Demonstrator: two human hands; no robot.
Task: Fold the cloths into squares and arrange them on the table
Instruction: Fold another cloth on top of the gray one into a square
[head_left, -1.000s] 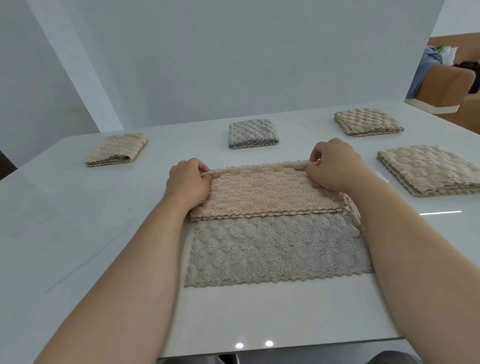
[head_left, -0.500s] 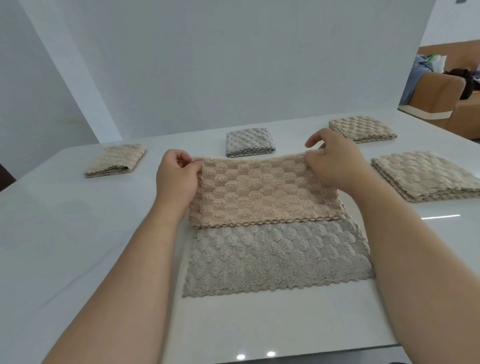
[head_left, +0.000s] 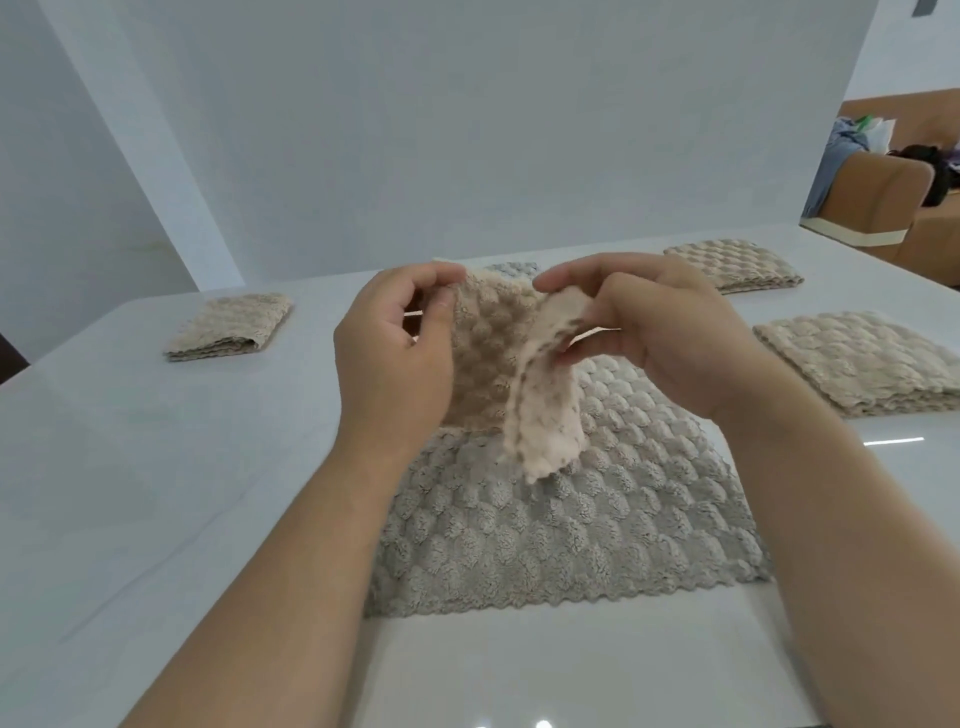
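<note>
A beige bubble-textured cloth (head_left: 498, 364) hangs in the air over the middle of the white table (head_left: 156, 493), bent into a fold. My left hand (head_left: 400, 353) pinches its left top end. My right hand (head_left: 649, 332) pinches the right end and holds it close to the left one. Below it a grey cloth (head_left: 561, 519) lies flat and unfolded on the table. Folded squares lie around: a beige one (head_left: 231, 326) at far left, a grey one (head_left: 511, 269) mostly hidden behind my hands, and two beige ones (head_left: 735, 265) (head_left: 862, 358) at the right.
A pale wall runs along the table's far edge. Past the right corner stands a brown sofa (head_left: 893, 202) with clothes and bags on it. The table's near edge runs along the bottom of the view.
The beige cloth, pressed flat on the grey one a second ago, has been lifted by its top corners. My hands have come together, bringing the right end toward the left.
</note>
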